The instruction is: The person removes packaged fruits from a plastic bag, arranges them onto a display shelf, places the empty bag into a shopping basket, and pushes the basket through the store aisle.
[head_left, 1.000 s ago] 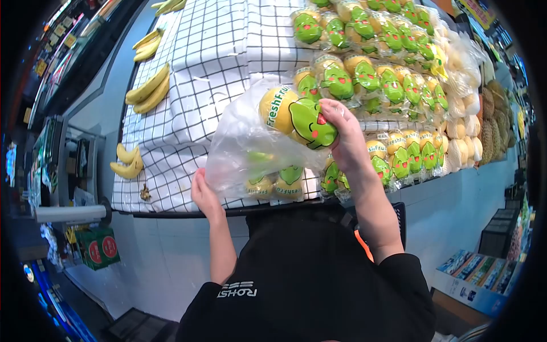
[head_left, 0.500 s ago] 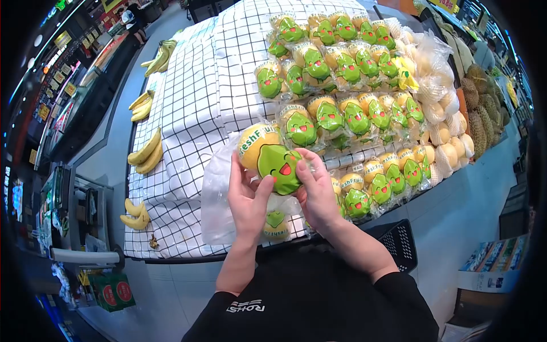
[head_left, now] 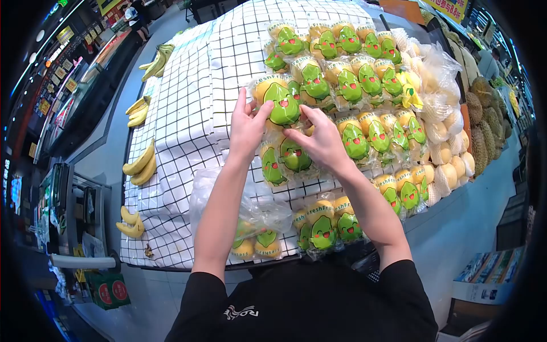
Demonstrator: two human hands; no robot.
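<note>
My left hand (head_left: 250, 128) grips the left side of a bagged yellow fruit (head_left: 281, 104), its thumb on the printed front. The clear bag carries a green smiling cartoon and "FreshFruit" lettering. From the right, my right hand (head_left: 323, 139) has its thumb and fingertips closed on the same bag's edge. The fruit is held at the left end of a row of like bags. Just below it lie another bagged fruit (head_left: 294, 154) and a narrower one beside it. A clear plastic bag (head_left: 208, 194) with more bagged fruit (head_left: 266, 242) lies by my left forearm.
Rows of bagged fruit (head_left: 367, 80) cover the right part of the checkered cloth (head_left: 182, 108). Net-wrapped pale fruit (head_left: 447, 157) sits at the right end, with spiky durians (head_left: 484, 119) beyond. Banana bunches (head_left: 139, 165) line the left edge. A person (head_left: 134, 20) stands far off, upper left.
Both hands have moved up and away from my body with the bagged fruit, from near the table's front to the left end of a farther row. Front-row bags show more fully now.
</note>
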